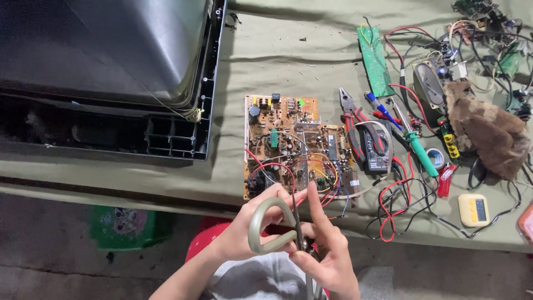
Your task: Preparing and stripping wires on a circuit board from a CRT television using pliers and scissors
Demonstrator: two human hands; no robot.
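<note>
Head view: left hand [244, 233] grips scissors [272, 228] loop, right hand [327, 255] pinches thin wire [294, 208] at blades, near circuit board [291, 147]; keep wire taut, fingers clear.

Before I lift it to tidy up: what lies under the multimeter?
Under the multimeter, red-handled pliers poke out at its upper left and red and black leads trail below. Anything directly beneath is covered.

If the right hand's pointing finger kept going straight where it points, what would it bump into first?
Probably the brown circuit board: the right hand has its index finger aimed up at the tangle of coloured wires on the board's near edge, though depth is unclear.
</note>
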